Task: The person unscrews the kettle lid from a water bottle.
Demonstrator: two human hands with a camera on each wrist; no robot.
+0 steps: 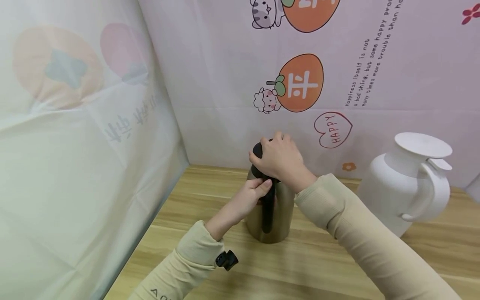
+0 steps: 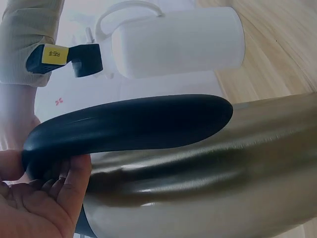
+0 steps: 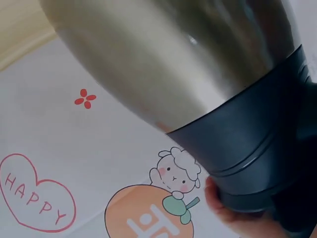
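A brushed-metal vacuum jug [image 1: 282, 223] stands upright on the wooden table, with a black collar and a black handle [image 2: 133, 124] facing me. My left hand [image 1: 255, 195] grips the upper end of that handle, thumb on top and fingers tucked beneath it, as the left wrist view shows. From above, my right hand [image 1: 282, 156] holds the jug's black lid [image 1: 257, 150], its fingers spread round the rim. In the right wrist view only part of the right hand [image 3: 242, 222] shows beside the dark collar [image 3: 247, 144]. Most of the lid is hidden under the palm.
To the right stands a white jug [image 1: 382, 189] with a flared top and a side handle. A printed cloth [image 1: 225, 83] hangs behind the table [image 1: 221, 266], and another cloth [image 1: 82, 175] covers the left side. A small black camera [image 1: 226, 260] sits at the left cuff.
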